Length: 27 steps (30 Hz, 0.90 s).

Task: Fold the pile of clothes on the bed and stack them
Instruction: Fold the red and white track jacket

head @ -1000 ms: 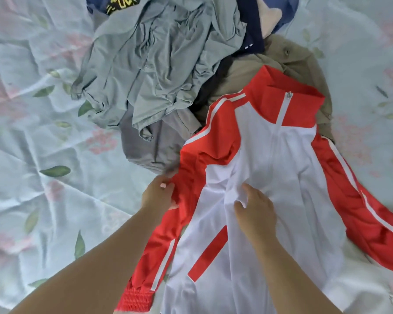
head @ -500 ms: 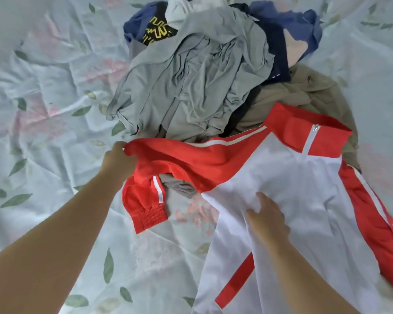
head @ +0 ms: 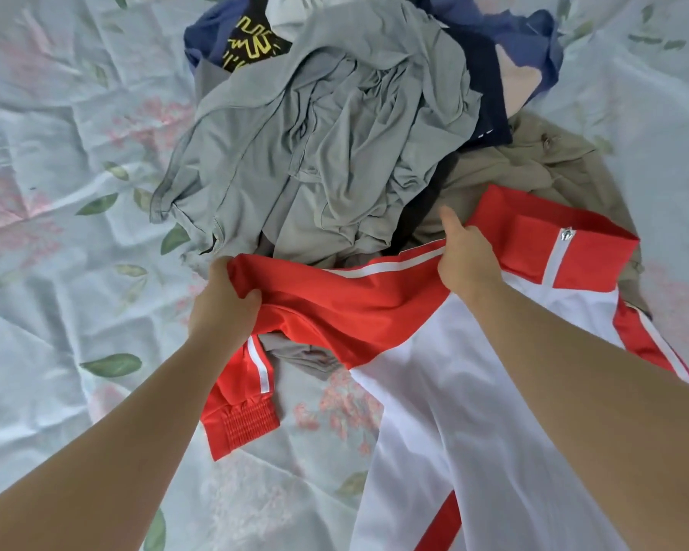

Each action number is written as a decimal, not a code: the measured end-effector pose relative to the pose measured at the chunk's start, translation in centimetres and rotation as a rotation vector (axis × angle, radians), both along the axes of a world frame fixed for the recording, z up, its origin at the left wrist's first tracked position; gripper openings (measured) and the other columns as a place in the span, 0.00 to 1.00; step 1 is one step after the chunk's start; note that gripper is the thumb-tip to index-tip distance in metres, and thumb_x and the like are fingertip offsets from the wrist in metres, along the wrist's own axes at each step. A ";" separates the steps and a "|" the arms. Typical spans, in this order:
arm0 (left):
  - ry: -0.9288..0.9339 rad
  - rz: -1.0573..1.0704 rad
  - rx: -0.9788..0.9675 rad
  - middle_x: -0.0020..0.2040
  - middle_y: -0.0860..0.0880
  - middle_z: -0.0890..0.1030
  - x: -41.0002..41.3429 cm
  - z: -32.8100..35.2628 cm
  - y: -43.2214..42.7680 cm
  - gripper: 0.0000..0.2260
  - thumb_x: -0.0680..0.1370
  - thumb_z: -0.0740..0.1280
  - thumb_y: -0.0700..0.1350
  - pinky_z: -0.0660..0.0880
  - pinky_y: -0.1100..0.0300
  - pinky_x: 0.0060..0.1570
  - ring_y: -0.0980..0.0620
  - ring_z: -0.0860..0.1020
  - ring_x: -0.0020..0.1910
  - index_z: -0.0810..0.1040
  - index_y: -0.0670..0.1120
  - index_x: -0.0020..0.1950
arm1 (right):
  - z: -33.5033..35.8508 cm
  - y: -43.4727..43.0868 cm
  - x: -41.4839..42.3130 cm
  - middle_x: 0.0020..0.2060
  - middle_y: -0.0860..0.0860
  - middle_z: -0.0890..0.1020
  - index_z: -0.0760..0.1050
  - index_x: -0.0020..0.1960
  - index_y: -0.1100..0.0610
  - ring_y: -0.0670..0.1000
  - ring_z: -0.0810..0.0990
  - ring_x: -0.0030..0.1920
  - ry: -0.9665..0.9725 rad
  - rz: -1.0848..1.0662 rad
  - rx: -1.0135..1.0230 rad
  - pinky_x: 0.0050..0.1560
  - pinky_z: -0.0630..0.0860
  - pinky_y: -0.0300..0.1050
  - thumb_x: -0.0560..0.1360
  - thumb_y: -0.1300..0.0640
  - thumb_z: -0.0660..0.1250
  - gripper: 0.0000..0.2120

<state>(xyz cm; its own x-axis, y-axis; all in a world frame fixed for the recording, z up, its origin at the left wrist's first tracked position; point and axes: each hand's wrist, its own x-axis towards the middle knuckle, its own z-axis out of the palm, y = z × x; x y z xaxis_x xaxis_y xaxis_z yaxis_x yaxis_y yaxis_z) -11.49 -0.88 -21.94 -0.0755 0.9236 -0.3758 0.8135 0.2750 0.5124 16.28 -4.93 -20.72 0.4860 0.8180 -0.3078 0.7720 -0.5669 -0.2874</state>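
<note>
A red and white track jacket (head: 446,375) lies zip-side up on the bed, collar toward the far right. My left hand (head: 223,302) grips its red left sleeve near the elbow, and the ribbed cuff (head: 239,423) hangs folded back below. My right hand (head: 464,260) grips the sleeve's shoulder end beside the collar, thumb up. Behind the jacket sits the pile of unfolded clothes: a crumpled grey garment (head: 327,145) on top, a khaki one (head: 533,173) to the right, navy and blue pieces (head: 494,53) at the back.
The bed sheet (head: 64,240) is pale with pink flowers and green leaves, wrinkled, and stretches bare to the left and at the near middle. A dark blue garment with yellow print (head: 251,41) pokes out at the pile's far left.
My right hand left the white chest and moved up to grip the sleeve at the shoulder. My left hand keeps the sleeve stretched out to the left across the pile's front.
</note>
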 end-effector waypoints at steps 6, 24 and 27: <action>0.019 0.005 0.075 0.56 0.44 0.79 -2.0 1.2 1.1 0.16 0.77 0.65 0.46 0.64 0.57 0.48 0.42 0.74 0.56 0.74 0.46 0.64 | -0.8 0.9 2.4 0.52 0.62 0.78 0.72 0.56 0.61 0.64 0.76 0.53 -0.057 -0.046 0.058 0.44 0.69 0.50 0.79 0.63 0.55 0.09; -0.165 0.315 -0.217 0.58 0.44 0.75 -9.5 -2.4 -6.2 0.34 0.59 0.61 0.44 0.72 0.44 0.59 0.41 0.73 0.59 0.70 0.50 0.66 | -1.9 -4.9 -10.9 0.66 0.59 0.71 0.66 0.70 0.62 0.61 0.67 0.66 0.150 -0.257 0.278 0.65 0.63 0.55 0.75 0.65 0.59 0.23; -0.185 0.240 -0.240 0.54 0.45 0.74 -9.9 -2.8 -7.0 0.34 0.62 0.70 0.43 0.74 0.43 0.54 0.41 0.73 0.55 0.65 0.51 0.68 | -1.8 -5.2 -11.3 0.66 0.60 0.72 0.66 0.69 0.63 0.62 0.68 0.66 0.132 -0.246 0.244 0.65 0.63 0.56 0.75 0.65 0.59 0.22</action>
<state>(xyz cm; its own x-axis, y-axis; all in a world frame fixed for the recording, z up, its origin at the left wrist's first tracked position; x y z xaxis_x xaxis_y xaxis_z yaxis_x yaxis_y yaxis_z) -21.38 -7.87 -24.75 -0.1894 0.7719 -0.6069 0.6111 0.5764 0.5425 5.02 -10.15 -22.52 0.6463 0.7387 -0.1912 0.5684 -0.6332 -0.5253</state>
